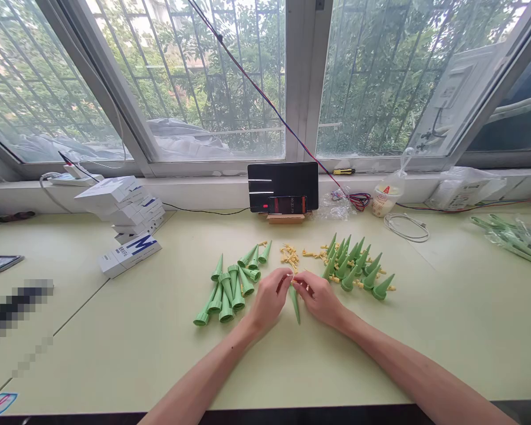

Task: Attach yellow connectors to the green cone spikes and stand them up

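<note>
My left hand (268,298) and my right hand (321,298) meet at the middle of the table, fingertips pinched together. Between them is a green plant watering spike (295,308), its pointed end towards me and its wide end at my fingers. A small yellow piece seems to be at the fingertips, mostly hidden. Just beyond lies a pile of small yellow valves (289,255). Left of my left hand lie several hollow green spikes (226,289), open ends showing. To the right of my right hand, several green spikes with yellow valves (358,265) stand in rows, points up.
A phone showing a timer (292,205) leans on a black screen (283,177) at the back. White boxes (133,254) are stacked at left. A bagged cup (384,198), a white cable (407,229) and bagged green strips (513,239) lie at right.
</note>
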Demonstrator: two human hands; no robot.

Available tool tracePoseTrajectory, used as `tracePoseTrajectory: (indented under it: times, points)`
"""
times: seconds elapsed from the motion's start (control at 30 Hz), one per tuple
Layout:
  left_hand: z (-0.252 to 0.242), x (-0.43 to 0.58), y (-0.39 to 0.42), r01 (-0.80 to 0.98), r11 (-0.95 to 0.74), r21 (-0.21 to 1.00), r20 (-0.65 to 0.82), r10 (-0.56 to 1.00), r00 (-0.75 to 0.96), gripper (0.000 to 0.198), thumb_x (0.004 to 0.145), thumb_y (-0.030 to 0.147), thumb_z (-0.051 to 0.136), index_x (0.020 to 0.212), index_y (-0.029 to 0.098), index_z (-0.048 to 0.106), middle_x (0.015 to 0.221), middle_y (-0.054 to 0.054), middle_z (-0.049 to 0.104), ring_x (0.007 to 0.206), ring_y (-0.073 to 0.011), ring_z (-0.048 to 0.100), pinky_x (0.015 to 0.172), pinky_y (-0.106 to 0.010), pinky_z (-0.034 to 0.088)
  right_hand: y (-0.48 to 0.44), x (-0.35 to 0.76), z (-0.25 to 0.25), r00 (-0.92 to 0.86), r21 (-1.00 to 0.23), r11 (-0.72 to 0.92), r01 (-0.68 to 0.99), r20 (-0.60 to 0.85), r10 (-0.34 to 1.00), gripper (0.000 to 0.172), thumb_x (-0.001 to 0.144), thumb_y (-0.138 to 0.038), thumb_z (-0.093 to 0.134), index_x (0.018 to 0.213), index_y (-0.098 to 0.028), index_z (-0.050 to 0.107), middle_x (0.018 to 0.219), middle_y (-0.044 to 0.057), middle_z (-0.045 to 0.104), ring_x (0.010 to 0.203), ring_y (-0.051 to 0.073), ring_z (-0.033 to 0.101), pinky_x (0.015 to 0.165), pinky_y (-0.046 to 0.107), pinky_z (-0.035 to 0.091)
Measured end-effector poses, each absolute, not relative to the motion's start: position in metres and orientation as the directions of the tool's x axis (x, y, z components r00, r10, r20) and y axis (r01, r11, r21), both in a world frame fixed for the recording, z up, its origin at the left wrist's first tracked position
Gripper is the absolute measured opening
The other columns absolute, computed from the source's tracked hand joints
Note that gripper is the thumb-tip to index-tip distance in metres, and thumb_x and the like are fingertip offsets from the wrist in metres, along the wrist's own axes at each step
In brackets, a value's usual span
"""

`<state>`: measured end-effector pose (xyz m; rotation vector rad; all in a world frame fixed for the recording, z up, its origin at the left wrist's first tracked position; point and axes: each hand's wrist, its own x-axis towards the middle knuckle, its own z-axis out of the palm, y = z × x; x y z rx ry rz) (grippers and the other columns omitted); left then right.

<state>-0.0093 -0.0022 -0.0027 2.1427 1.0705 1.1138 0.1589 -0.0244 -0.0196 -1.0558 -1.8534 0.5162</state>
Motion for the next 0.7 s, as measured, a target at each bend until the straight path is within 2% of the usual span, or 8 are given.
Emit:
tracePoseTrajectory:
  times: [0.27, 0.7]
  points:
    - [0.0005, -0.0108, -0.0018, 0.448, -0.596, 0.666, 0.456, 0.801, 0.387, 0.025, 0.099, 0.029, 0.041, 0.086, 0.018, 0.059, 0.081, -0.002, 0.063, 0.069, -0.0119, 0.053, 0.067, -0.023, 0.042, -0.024, 0.1594, -0.022, -0.11, -0.729, 0.501, 0.466, 0.514, 0.85, 0.022, 0.1, -0.033, 0.044, 0.096, -0.019, 0.061, 0.079, 0.004, 0.063, 0.063, 0.015, 0.053, 0.06, 0.027, 0.045]
    - [-0.0022, -0.0106, -0.0007, 0.422, -0.62, 0.661, 0.483, 0.783, 0.392, 0.026, 0.101, 0.028, 0.036, 0.083, 0.018, 0.053, 0.078, -0.001, 0.058, 0.068, -0.0121, 0.05, 0.066, -0.023, 0.039, -0.0254, 0.1583, -0.0202, -0.102, -0.755, 0.488, 0.438, 0.498, 0.861, 0.018, 0.099, -0.031, 0.047, 0.097, -0.02, 0.06, 0.082, 0.003, 0.065, 0.063, 0.014, 0.056, 0.059, 0.025, 0.045]
